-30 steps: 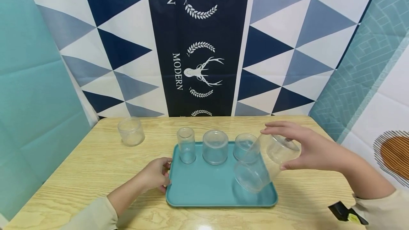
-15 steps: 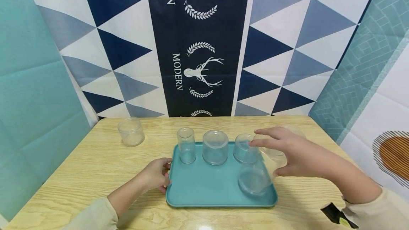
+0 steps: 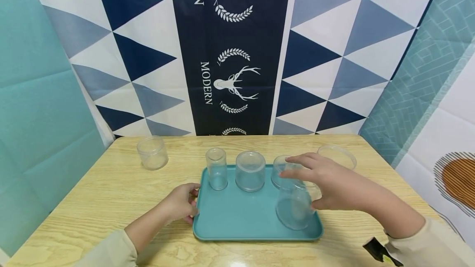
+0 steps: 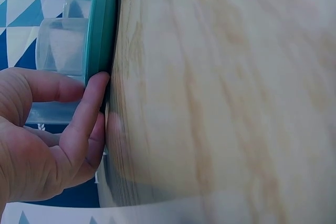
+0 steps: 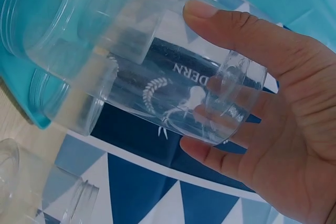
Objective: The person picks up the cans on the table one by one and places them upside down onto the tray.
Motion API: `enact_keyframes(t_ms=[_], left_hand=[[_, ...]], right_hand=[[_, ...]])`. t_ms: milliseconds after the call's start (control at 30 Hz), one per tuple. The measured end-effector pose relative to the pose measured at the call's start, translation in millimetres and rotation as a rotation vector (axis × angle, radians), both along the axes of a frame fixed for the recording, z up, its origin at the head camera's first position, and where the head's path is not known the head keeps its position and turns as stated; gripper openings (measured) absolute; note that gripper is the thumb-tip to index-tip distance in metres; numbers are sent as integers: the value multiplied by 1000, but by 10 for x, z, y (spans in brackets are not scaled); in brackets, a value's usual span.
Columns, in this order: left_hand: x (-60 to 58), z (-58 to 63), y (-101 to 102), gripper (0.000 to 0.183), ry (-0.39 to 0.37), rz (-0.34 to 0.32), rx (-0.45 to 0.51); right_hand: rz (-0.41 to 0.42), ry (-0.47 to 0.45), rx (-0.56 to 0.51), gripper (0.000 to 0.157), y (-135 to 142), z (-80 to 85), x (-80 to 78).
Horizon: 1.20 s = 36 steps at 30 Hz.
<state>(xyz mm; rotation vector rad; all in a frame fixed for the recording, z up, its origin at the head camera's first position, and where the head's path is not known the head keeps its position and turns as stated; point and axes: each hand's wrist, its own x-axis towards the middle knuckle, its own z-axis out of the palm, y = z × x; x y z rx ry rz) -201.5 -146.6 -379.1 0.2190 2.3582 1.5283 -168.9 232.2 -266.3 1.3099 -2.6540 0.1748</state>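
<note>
A teal tray (image 3: 241, 221) lies on the wooden table. My left hand (image 3: 179, 203) pinches its left edge, thumb and fingers at the rim (image 4: 100, 35). My right hand (image 3: 330, 182) holds a large clear jar (image 3: 295, 213) by its upper end, with the thumb and fingers curled round the side. This jar (image 5: 157, 51) is upright with its wide rim down at the tray's front right. Along the tray's back stand a narrow clear jar (image 3: 217, 172), a wider jar (image 3: 250, 174) and a short jar (image 3: 279, 176), partly hidden by my right hand.
Another clear jar (image 3: 152, 155) stands on the table at the back left. At the back right is one more clear jar (image 3: 337, 147), mostly behind my right hand. A patterned cloth (image 3: 230, 52) hangs behind the table (image 3: 111, 201).
My right hand has moved left and slightly down with the large jar, which went from tilted to upright. My left hand has stayed at the tray's edge.
</note>
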Motion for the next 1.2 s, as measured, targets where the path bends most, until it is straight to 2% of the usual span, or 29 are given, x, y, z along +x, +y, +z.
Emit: enact_keyframes(t_ms=[233,900,1033,1200], left_hand=[[6,5,-4,78,6,-4,-8],[41,9,-40,78,-6,-2,-13],[50,35,-52,78,12,-20,-31],[56,79,-54,71,106,-44,-122]], right_hand=[[4,33,18,93,-18,-22,-3],[-31,6,53,98,-13,-6,42],[-35,-4,32,97,-5,7,62],[-22,41,-39,92,47,6,94]])
